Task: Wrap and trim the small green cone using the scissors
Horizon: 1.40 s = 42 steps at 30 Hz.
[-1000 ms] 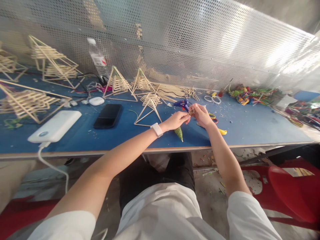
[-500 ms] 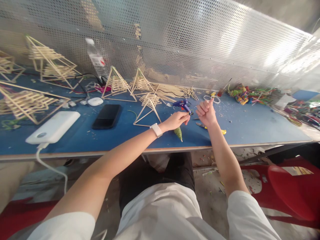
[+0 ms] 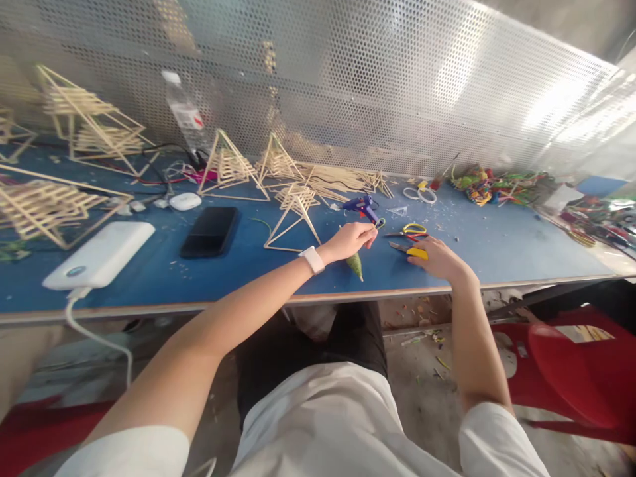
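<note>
My left hand [image 3: 350, 240] is closed in a pinch over the table, with a thin green strand [image 3: 380, 223] looping out past its fingertips. Partly covered by that hand, a green cone-shaped wrapped piece [image 3: 354, 266] points toward the table's front edge. On the right, my right hand [image 3: 439, 258] has its fingers closed on the yellow handle of a utility knife [image 3: 416, 253], whose grey blade points left. Just behind the knife lie scissors [image 3: 413, 230] with yellow and red handles. A blue glue gun [image 3: 362, 206] rests beyond my left hand.
Several stick pyramid frames [image 3: 293, 211] stand at the left and middle. A black phone [image 3: 209, 231], a white power bank [image 3: 101, 256] and a plastic bottle [image 3: 186, 114] are on the left. Tape rings [image 3: 426, 195] and coloured string [image 3: 479, 185] lie right, before a perforated metal panel [image 3: 348, 79].
My right hand has come down from its raised position near the tape rings to the utility knife, uncovering the scissors. My left hand stays almost in place.
</note>
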{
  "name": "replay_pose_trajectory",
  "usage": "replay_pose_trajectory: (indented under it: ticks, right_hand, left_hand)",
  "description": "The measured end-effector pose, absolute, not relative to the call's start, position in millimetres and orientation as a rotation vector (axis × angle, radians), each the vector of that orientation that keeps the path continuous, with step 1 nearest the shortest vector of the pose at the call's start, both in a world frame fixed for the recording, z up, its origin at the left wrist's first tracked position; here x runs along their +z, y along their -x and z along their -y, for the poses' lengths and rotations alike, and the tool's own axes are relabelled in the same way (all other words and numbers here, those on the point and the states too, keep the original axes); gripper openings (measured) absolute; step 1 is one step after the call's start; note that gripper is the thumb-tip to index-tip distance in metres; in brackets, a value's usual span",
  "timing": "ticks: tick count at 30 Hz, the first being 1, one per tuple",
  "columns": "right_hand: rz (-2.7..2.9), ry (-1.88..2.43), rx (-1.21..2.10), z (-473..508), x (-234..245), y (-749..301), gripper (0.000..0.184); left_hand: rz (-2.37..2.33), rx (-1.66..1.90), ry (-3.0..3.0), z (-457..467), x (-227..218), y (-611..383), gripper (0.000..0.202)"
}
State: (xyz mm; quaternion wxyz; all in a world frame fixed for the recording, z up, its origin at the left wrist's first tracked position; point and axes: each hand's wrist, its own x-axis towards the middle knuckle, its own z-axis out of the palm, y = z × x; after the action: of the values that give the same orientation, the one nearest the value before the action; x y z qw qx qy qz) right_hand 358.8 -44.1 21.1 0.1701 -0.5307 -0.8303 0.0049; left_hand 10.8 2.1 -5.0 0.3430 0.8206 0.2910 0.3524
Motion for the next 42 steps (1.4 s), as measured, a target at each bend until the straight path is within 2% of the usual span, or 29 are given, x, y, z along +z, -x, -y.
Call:
replay_pose_trajectory:
  ticks: [10,18,26,42]
  right_hand:
    - [2.275,1.464,0.007,91,37,-329,0.045]
    - [2.229,1.539,-0.114,99,42,-309,0.037]
    - [2.213,1.632,-0.193,97,36,-289,0.037]
    - [2.144,1.737,-0.293,105,37,-280,0.039]
  left_hand:
    - [-0.879,0.915,-2.174,4,-12,-14,0.046]
    - [-0.906,0.888,-2.221,7,-12,-16,0.047]
    - [-0.922,0.822,-2.275,8,-15,-17,0.052]
    - [-1.005,0.637,-2.581,16,-6,-19,0.036]
